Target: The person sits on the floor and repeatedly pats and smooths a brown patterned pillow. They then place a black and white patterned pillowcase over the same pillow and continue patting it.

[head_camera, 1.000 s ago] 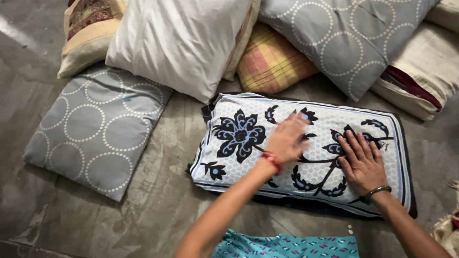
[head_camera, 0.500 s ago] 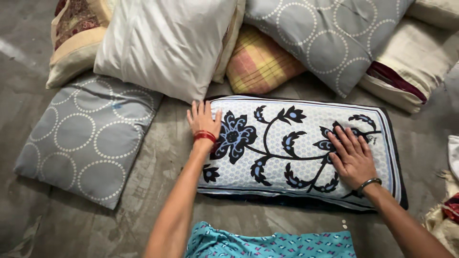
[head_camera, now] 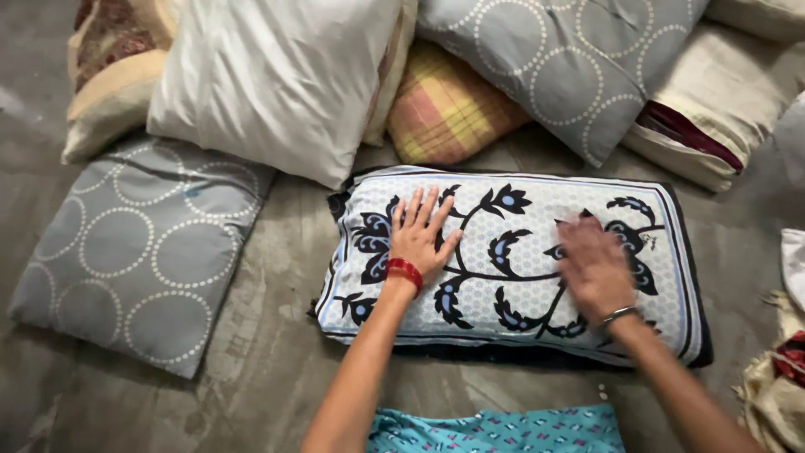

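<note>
A white pillow with a dark blue flower-and-vine print (head_camera: 511, 210) lies flat on the grey floor in front of me. My left hand (head_camera: 421, 237), with a red bangle at the wrist, rests palm down with fingers spread on the pillow's left part. My right hand (head_camera: 594, 267), with a metal bangle, lies flat on the pillow's right part and is blurred by motion. Neither hand holds anything.
A grey pillow with white circles (head_camera: 134, 252) lies at the left. Behind stand a white pillow (head_camera: 277, 80), a yellow checked cushion (head_camera: 449, 109), another grey circled pillow (head_camera: 570, 63) and cream bedding (head_camera: 721, 109). Teal patterned cloth (head_camera: 503, 429) covers my lap. Cloth lies at the right edge (head_camera: 780, 386).
My left hand moved from the pillow's left edge to a spot further right on its top. My right hand slid a little left and is blurred.
</note>
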